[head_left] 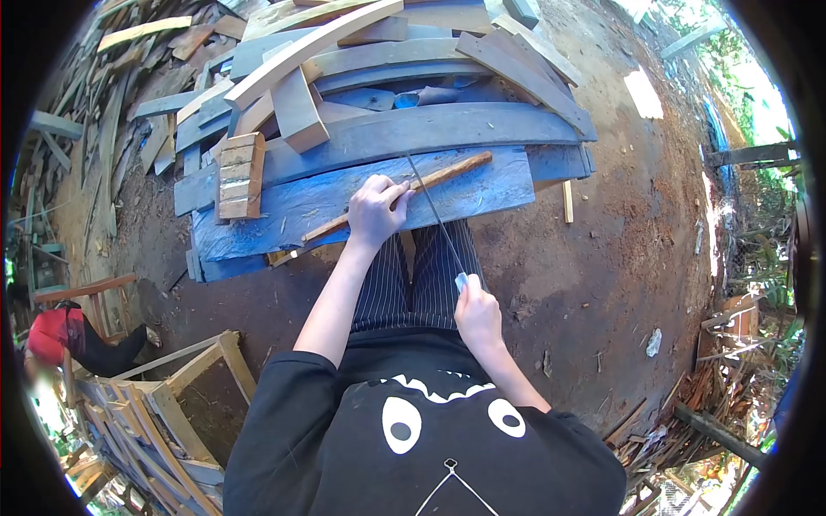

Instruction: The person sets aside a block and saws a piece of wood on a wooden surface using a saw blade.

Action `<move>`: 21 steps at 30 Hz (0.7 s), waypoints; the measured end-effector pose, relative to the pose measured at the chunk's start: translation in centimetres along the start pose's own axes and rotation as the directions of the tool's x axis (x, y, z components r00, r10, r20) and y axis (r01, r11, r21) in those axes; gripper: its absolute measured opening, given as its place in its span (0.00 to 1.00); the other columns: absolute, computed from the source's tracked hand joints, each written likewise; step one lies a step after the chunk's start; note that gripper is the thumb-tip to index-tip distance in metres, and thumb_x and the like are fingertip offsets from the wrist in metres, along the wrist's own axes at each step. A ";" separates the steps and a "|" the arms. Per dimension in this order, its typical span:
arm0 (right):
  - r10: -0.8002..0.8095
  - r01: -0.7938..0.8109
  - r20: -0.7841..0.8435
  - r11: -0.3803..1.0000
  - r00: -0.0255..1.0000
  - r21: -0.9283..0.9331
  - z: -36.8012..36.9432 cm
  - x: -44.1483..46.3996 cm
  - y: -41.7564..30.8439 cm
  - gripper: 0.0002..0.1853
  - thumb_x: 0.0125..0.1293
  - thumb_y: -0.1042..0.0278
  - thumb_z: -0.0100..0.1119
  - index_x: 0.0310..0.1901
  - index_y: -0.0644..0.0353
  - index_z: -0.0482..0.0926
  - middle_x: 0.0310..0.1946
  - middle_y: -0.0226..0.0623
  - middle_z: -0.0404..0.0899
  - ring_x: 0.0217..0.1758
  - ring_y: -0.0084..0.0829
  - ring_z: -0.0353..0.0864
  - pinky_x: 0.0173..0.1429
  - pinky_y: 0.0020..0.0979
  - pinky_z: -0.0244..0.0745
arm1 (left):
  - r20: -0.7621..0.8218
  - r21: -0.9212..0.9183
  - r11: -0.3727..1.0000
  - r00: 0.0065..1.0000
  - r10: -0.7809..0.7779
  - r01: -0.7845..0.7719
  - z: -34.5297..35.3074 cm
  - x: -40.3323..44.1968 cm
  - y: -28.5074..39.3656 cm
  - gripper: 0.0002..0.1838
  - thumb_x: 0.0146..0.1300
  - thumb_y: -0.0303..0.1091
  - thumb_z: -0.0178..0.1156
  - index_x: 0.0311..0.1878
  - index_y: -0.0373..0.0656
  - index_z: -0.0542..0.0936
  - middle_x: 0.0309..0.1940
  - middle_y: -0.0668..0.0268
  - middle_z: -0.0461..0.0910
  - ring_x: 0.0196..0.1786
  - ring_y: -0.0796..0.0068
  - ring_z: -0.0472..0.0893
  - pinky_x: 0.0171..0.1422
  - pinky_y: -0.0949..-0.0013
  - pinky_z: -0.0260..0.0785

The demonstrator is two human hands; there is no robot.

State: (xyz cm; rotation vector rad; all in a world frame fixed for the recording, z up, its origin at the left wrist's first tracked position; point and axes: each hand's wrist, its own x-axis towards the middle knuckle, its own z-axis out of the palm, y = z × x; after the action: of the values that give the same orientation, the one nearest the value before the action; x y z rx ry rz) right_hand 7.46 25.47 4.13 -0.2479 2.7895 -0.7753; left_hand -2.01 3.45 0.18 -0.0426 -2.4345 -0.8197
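A narrow brown stick of wood (456,171) lies slantwise on the worn blue plank (292,211) of the bench. My left hand (376,211) is closed around it, pressing it to the plank. In my right hand (478,315), near my lap, is the pale blue handle of a long, thin-bladed tool (440,222). Its dark blade appears almost edge-on and crosses the stick just right of my left hand. Whether it is a saw or a knife I cannot tell. A squarish wood block (241,176) stands at the plank's left side.
Beyond the plank, boards and a curved wood piece (314,47) are piled up. Scrap wood (120,129) covers the ground at upper left. A wooden frame (202,370) stands at lower left, near a person in red (56,334). Bare dirt (594,284) lies to the right.
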 end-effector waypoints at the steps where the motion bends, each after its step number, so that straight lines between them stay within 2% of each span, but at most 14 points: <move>1: 0.002 -0.002 0.001 1.000 1.000 0.008 -0.1 -0.3 0.1 0.05 0.68 0.71 0.48 0.37 0.63 0.67 0.21 0.54 0.78 0.26 0.55 0.80 0.28 0.50 0.74 | 0.000 0.003 1.000 1.000 -0.001 0.001 0.1 -0.2 0.0 0.04 0.51 0.32 0.69 0.28 0.43 0.85 0.22 0.66 0.76 0.29 0.67 0.77 0.32 0.66 0.71; 4: -0.014 0.014 0.000 0.999 1.000 0.047 -0.3 0.5 -0.2 0.05 0.68 0.71 0.48 0.36 0.64 0.67 0.21 0.54 0.77 0.25 0.55 0.79 0.27 0.50 0.73 | -0.020 0.032 0.998 0.998 0.052 -0.051 0.0 0.5 -0.5 0.04 0.50 0.32 0.68 0.28 0.44 0.85 0.23 0.68 0.76 0.28 0.68 0.77 0.32 0.65 0.71; 7: -0.041 0.038 0.010 0.974 0.999 0.224 -0.5 0.9 -0.5 0.05 0.68 0.72 0.48 0.35 0.64 0.68 0.20 0.54 0.77 0.25 0.55 0.79 0.26 0.49 0.71 | -0.036 0.007 0.998 0.998 0.058 -0.058 -0.1 1.1 -0.9 0.03 0.50 0.31 0.68 0.27 0.43 0.85 0.22 0.67 0.77 0.28 0.67 0.77 0.34 0.66 0.72; 10: -0.015 0.072 -0.184 0.949 0.983 0.307 -1.1 0.7 -1.5 0.05 0.68 0.73 0.48 0.35 0.64 0.68 0.20 0.54 0.76 0.24 0.54 0.79 0.26 0.49 0.70 | 0.051 -0.037 0.999 0.998 0.026 -0.024 -0.3 1.0 -1.3 0.03 0.49 0.30 0.68 0.27 0.44 0.85 0.24 0.67 0.79 0.30 0.67 0.78 0.35 0.66 0.73; 16: -0.043 0.060 -0.091 0.980 0.995 0.188 0.0 1.1 -0.4 0.06 0.68 0.72 0.48 0.35 0.65 0.68 0.20 0.54 0.76 0.24 0.54 0.79 0.26 0.48 0.72 | 0.032 0.017 0.997 0.996 0.081 -0.082 -1.2 0.8 -0.3 0.06 0.48 0.32 0.69 0.31 0.43 0.85 0.29 0.66 0.82 0.34 0.67 0.80 0.39 0.66 0.74; 21: -0.063 0.069 -0.048 0.989 0.997 0.131 0.7 0.9 -0.2 0.06 0.69 0.72 0.48 0.34 0.65 0.67 0.20 0.53 0.77 0.24 0.53 0.79 0.27 0.48 0.73 | 0.028 0.017 0.998 0.998 0.059 -0.059 -0.8 -0.1 -0.8 0.10 0.47 0.36 0.71 0.33 0.43 0.85 0.31 0.67 0.81 0.38 0.68 0.79 0.41 0.66 0.74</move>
State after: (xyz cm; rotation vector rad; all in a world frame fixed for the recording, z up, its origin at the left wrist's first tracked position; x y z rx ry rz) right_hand 6.78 24.72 3.46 -0.3039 2.7674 -0.9895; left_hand -1.69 2.41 0.17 -0.1191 -2.4537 -0.7765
